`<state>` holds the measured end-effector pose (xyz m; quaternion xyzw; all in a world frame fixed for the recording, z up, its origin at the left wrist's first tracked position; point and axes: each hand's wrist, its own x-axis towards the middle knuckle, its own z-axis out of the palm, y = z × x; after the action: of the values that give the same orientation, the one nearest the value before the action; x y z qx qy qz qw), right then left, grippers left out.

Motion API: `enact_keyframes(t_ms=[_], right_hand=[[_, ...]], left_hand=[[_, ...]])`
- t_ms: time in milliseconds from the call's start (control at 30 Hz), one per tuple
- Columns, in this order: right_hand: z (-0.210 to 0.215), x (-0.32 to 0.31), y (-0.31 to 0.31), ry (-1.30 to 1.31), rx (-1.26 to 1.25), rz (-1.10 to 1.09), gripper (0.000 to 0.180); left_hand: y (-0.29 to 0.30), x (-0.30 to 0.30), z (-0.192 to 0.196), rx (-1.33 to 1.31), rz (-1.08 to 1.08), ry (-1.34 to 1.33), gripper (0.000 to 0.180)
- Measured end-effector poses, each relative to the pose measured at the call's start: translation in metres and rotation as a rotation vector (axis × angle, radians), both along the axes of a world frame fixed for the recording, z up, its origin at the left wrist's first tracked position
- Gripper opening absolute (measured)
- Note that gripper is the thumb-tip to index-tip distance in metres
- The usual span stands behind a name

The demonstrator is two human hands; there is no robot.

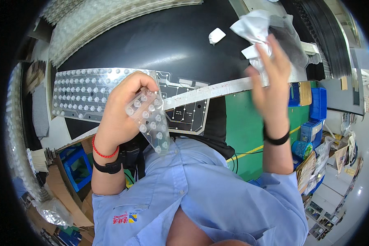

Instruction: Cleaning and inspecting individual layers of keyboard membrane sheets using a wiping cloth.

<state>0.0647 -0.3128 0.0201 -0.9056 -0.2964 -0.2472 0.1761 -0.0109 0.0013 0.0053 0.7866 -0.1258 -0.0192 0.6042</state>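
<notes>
My left hand [123, 104] is closed on a clear plastic keyboard membrane sheet [82, 88] with rows of small translucent domes. Its right part [151, 119] is folded up under my fingers, so domes show on the bent flap as well. Beyond the fold, flat printed circuit film [186, 110] with pale traces sticks out over the table's front edge. My right hand [270, 78], smeared by motion, has its fingers apart beside a crumpled white cloth [254, 26]. Whether the fingertips touch the cloth I cannot tell.
A small white wrapped lump [216, 36] lies on the black tabletop [164, 41]. Stacks of domed sheets [110, 24] line the far left, and dark sheets [324, 37] are stacked at the right. Blue bins [317, 102] stand on the green floor [242, 123].
</notes>
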Motion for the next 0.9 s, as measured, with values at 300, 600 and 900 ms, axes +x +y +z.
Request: enact_keyframes(t_ms=[300, 600, 900], right_hand=[[-0.052, -0.103, 0.043, 1.088, 1.280, 0.077, 0.063], [-0.022, -0.096, 0.077, 1.204, 1.309, 0.140, 0.054], [0.047, 0.050, 0.057, 0.852, 0.812, 0.174, 0.020]], left_hand=[[0.000, -0.009, -0.008, -0.080, 0.117, -0.360, 0.038], [0.037, -0.051, -0.005, -0.011, 0.208, -0.716, 0.032], [0.083, -0.096, -0.028, -0.036, 0.517, -0.681, 0.032]])
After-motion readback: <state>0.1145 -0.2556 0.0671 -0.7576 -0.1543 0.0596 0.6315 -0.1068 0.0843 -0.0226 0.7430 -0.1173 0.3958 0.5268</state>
